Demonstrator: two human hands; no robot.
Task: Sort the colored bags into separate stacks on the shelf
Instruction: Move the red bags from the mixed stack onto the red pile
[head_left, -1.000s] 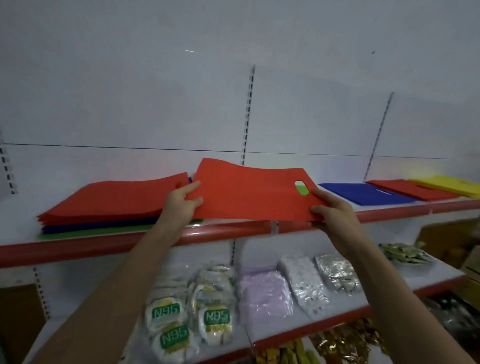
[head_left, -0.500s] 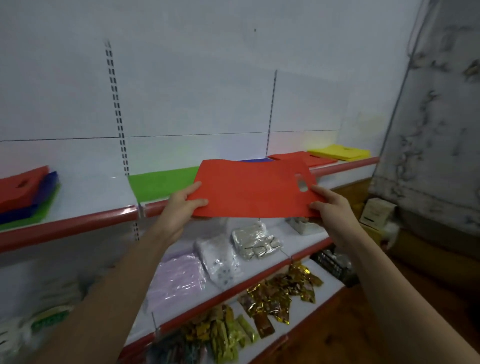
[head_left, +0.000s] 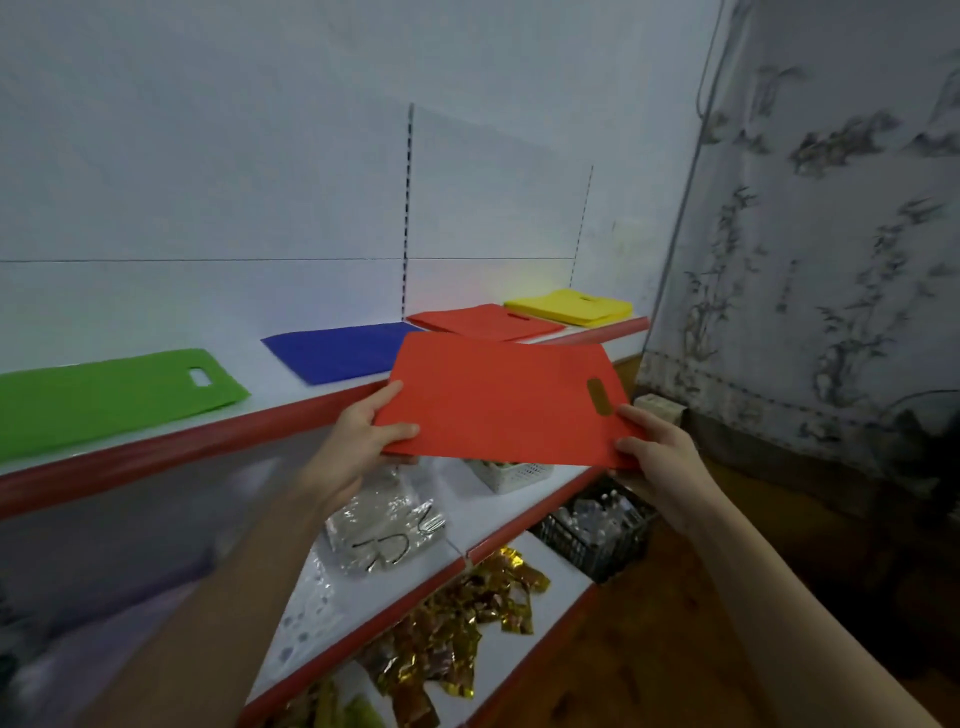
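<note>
The left hand (head_left: 363, 436) and the right hand (head_left: 657, 457) each pinch one end of a flat red bag (head_left: 498, 400), holding it in the air just in front of the shelf (head_left: 208, 441), near the red stack (head_left: 483, 322)

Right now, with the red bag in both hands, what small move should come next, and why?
Probably carry the red bag, held by the left hand and right hand, forward and right to the red stack. It matches that colour, between the blue bag and yellow stack.
</note>
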